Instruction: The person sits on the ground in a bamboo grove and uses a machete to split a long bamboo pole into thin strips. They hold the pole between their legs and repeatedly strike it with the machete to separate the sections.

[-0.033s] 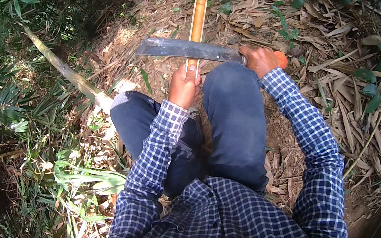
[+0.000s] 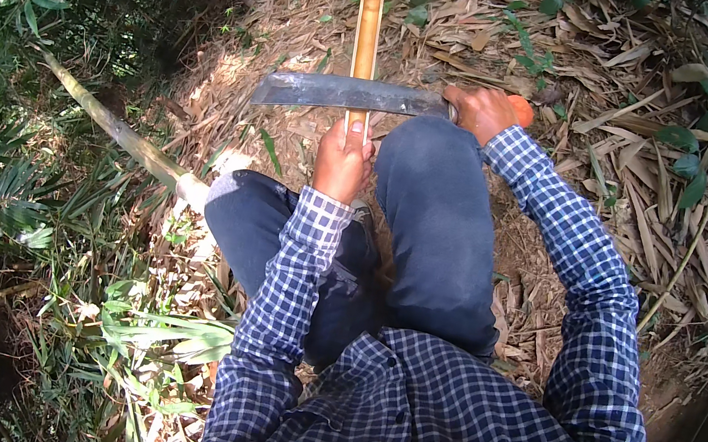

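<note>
My left hand [image 2: 343, 163] is closed around the near end of a split bamboo piece [image 2: 369, 27], its thumb lying along it. The piece points away from me, and its pale yellow hollow inner face shows. In my right hand [image 2: 483, 111] is the orange handle of a machete [image 2: 338, 94]. The broad dark blade lies crosswise over the bamboo, just beyond my left thumb, with its tip to the left. Whether the blade touches the bamboo I cannot tell. My right fingers wrap the handle, and its orange end sticks out on the right.
My bent knees [image 2: 437, 198] are close below the blade. A long bamboo pole [image 2: 121, 131] runs from the far left to beside my left knee. Dry leaves [image 2: 623, 69] cover the ground ahead and right. Green undergrowth [image 2: 49, 198] grows on the left.
</note>
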`<action>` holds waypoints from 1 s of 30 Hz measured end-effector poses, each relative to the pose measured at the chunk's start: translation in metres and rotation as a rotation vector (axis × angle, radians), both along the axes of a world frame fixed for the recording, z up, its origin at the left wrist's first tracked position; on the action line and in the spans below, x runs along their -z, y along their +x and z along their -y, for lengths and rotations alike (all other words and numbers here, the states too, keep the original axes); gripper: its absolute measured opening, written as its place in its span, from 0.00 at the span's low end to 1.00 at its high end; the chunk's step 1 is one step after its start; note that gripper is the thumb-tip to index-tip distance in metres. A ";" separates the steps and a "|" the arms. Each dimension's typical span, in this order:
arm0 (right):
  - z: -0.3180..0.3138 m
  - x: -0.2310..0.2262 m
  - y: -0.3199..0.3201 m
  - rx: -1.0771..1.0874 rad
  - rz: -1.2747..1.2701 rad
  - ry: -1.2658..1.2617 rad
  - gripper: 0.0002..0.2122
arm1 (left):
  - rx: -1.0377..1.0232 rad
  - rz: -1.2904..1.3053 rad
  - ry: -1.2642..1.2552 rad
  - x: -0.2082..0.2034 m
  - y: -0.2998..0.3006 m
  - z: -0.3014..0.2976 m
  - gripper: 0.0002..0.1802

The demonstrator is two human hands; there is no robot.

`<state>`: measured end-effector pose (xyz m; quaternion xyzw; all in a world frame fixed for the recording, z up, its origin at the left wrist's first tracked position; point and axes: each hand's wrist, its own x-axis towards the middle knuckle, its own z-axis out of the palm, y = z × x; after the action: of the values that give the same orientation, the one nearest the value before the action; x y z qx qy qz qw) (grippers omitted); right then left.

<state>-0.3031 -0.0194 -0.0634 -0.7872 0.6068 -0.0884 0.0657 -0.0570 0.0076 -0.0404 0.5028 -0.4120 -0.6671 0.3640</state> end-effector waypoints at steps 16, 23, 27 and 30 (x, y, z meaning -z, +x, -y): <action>-0.007 -0.011 0.004 0.033 0.055 -0.031 0.12 | -0.067 0.099 -0.080 0.000 0.012 -0.045 0.14; 0.001 -0.001 0.004 -0.009 0.002 -0.058 0.12 | -0.100 0.097 -0.032 -0.014 0.022 -0.090 0.15; 0.003 -0.001 0.005 -0.030 0.012 -0.033 0.12 | -0.114 0.066 0.062 -0.029 0.029 -0.104 0.17; 0.004 0.011 -0.001 -0.056 0.067 -0.107 0.12 | -0.090 0.068 0.141 -0.035 0.036 -0.119 0.17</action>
<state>-0.3040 -0.0231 -0.0741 -0.8028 0.5764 -0.1451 0.0462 -0.0205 0.1271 -0.0053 0.5677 -0.3530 -0.6599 0.3431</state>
